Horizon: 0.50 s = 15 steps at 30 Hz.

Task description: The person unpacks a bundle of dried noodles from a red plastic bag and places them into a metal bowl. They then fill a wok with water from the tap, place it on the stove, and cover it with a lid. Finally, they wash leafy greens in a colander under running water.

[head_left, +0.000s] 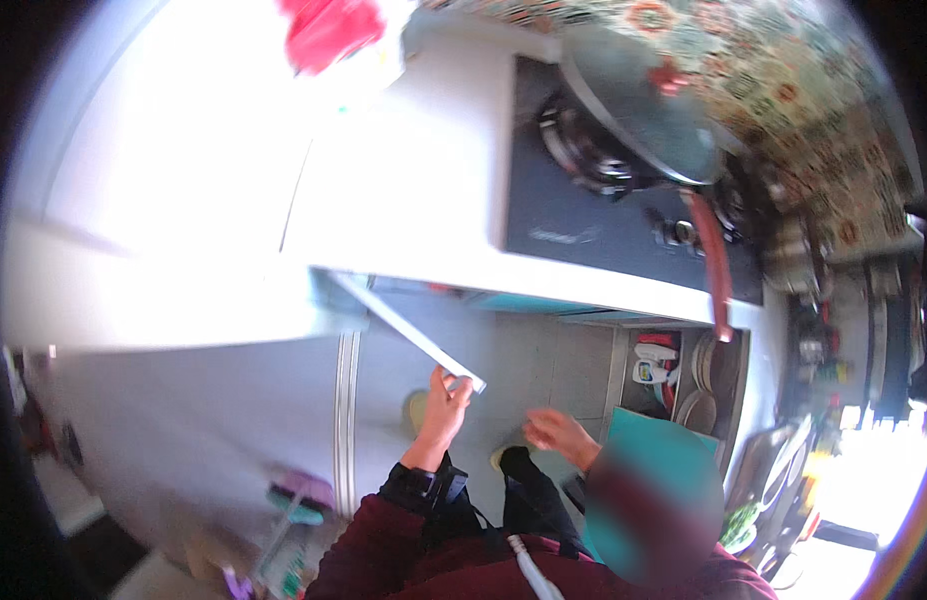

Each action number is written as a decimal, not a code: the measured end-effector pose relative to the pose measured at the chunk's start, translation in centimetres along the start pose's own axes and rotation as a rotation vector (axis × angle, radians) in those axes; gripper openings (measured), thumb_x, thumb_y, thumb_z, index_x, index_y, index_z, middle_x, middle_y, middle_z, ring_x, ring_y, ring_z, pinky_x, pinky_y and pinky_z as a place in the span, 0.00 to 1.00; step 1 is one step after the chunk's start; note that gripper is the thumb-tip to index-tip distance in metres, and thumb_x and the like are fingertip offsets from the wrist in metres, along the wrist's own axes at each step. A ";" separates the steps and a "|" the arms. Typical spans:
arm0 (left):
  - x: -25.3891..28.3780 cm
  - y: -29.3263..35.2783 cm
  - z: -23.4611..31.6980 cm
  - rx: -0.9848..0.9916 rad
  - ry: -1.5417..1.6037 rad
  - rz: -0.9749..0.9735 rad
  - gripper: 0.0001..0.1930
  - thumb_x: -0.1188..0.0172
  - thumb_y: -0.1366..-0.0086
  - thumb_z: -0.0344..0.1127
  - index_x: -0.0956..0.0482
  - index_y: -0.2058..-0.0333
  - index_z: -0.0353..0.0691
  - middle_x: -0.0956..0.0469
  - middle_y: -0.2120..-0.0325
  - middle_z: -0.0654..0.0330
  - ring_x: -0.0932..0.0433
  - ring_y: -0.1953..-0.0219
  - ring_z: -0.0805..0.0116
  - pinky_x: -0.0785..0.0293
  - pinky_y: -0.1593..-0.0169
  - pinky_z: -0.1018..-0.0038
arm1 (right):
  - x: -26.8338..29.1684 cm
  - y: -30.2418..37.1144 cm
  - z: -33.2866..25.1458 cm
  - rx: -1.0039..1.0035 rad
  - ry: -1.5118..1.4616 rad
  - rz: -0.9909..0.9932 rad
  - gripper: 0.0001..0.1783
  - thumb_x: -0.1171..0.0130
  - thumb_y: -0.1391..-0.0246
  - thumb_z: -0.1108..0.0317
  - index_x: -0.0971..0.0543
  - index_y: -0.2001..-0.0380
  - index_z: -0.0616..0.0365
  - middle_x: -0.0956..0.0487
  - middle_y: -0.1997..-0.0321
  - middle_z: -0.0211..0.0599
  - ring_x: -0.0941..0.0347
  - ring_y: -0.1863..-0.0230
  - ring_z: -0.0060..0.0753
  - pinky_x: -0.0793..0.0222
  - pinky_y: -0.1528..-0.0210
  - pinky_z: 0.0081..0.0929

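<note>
My left hand point(443, 408) has its fingers closed on the free end of a swung-out cabinet door point(408, 330). That door shows from above as a narrow white edge running back to the counter. To its right, my right hand point(558, 435) is in mid-air over the floor, its fingers loosely bent and apart, with nothing visible in them. Close to my right forearm is a teal cabinet door point(638, 428). Beyond it, an open cabinet point(708, 350) holds plates and white bottles.
A black gas hob point(603, 235) carries a large lidded pan point(623, 110); its red-brown handle point(713, 265) juts past the counter's front edge. A red bag-like thing point(333, 35) lies on the white counter point(413, 180). On the floor at lower left is a purple broom point(305, 488).
</note>
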State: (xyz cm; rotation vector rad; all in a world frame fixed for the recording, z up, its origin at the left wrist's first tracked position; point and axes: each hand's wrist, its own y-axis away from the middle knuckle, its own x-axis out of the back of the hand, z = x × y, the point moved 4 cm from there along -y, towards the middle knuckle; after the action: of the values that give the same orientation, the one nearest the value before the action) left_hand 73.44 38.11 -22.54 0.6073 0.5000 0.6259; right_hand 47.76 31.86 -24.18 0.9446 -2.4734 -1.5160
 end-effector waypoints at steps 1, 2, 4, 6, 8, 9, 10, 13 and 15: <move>-1.4 -1.2 0.6 -0.009 0.065 -0.056 0.21 0.44 0.37 0.33 0.35 0.48 0.35 0.28 0.54 0.55 0.26 0.53 0.62 0.27 0.52 0.65 | 2.7 3.3 2.0 0.022 -0.068 0.084 0.20 0.44 0.39 0.59 0.27 0.48 0.58 0.22 0.59 0.34 0.25 0.60 0.25 0.26 0.56 0.25; -2.5 -2.2 1.2 -0.007 0.132 -0.102 0.21 0.45 0.37 0.33 0.35 0.47 0.35 0.28 0.53 0.56 0.25 0.53 0.63 0.27 0.50 0.65 | 5.6 7.1 4.2 0.106 -0.085 0.173 0.19 0.43 0.40 0.61 0.27 0.49 0.58 0.22 0.59 0.34 0.25 0.60 0.25 0.26 0.56 0.27; -4.1 -4.0 2.2 0.029 0.253 -0.176 0.12 0.47 0.36 0.28 0.28 0.53 0.37 0.25 0.57 0.58 0.24 0.55 0.66 0.26 0.48 0.66 | 11.5 13.3 10.0 0.082 -0.248 0.471 0.14 0.44 0.41 0.66 0.25 0.53 0.57 0.23 0.62 0.34 0.25 0.63 0.27 0.25 0.58 0.28; -4.7 -5.3 2.8 0.065 0.299 -0.182 0.07 0.49 0.37 0.25 0.26 0.61 0.36 0.23 0.61 0.57 0.23 0.57 0.65 0.26 0.47 0.66 | 16.7 20.1 16.2 0.083 -0.215 0.740 0.11 0.45 0.42 0.69 0.25 0.57 0.58 0.23 0.69 0.33 0.25 0.72 0.27 0.25 0.69 0.26; -5.3 -7.1 3.4 0.063 0.331 -0.222 0.07 0.50 0.37 0.23 0.26 0.61 0.34 0.23 0.62 0.56 0.23 0.56 0.64 0.26 0.46 0.66 | 19.2 24.8 23.5 0.098 -0.515 0.938 0.02 0.45 0.44 0.73 0.25 0.66 0.56 0.26 0.76 0.30 0.27 0.76 0.27 0.29 0.76 0.25; -5.6 -8.0 3.7 0.054 0.356 -0.253 0.07 0.50 0.37 0.22 0.26 0.61 0.33 0.23 0.62 0.56 0.23 0.56 0.63 0.26 0.46 0.65 | 19.9 26.2 26.6 0.082 -0.499 0.927 0.02 0.46 0.44 0.75 0.26 0.70 0.55 0.27 0.77 0.30 0.28 0.77 0.26 0.30 0.78 0.25; -6.0 -8.8 4.1 0.051 0.405 -0.255 0.07 0.51 0.37 0.22 0.26 0.61 0.32 0.23 0.62 0.55 0.23 0.55 0.62 0.26 0.45 0.65 | 20.2 27.5 30.0 -0.020 -0.543 1.034 0.05 0.48 0.45 0.77 0.27 0.73 0.54 0.30 0.79 0.28 0.31 0.81 0.26 0.34 0.82 0.25; -6.7 -10.1 5.6 -0.001 0.160 -0.178 0.09 0.50 0.34 0.28 0.26 0.58 0.30 0.23 0.61 0.54 0.22 0.55 0.59 0.26 0.46 0.64 | 20.4 26.0 33.6 0.120 -0.802 0.747 0.06 0.50 0.46 0.79 0.28 0.75 0.56 0.32 0.82 0.27 0.35 0.84 0.26 0.38 0.83 0.25; -6.8 -9.0 7.0 0.138 -0.499 -0.111 0.12 0.48 0.34 0.34 0.25 0.58 0.31 0.21 0.62 0.54 0.20 0.63 0.61 0.22 0.56 0.67 | 22.1 23.5 30.5 0.208 -0.642 0.630 0.06 0.49 0.45 0.76 0.29 0.75 0.56 0.33 0.81 0.27 0.35 0.83 0.25 0.39 0.82 0.24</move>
State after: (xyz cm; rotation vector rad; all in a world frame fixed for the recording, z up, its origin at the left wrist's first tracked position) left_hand 76.32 25.18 -21.74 0.8302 0.1064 0.3169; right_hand 7.66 50.91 -25.16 -0.3950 -2.9455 -1.4859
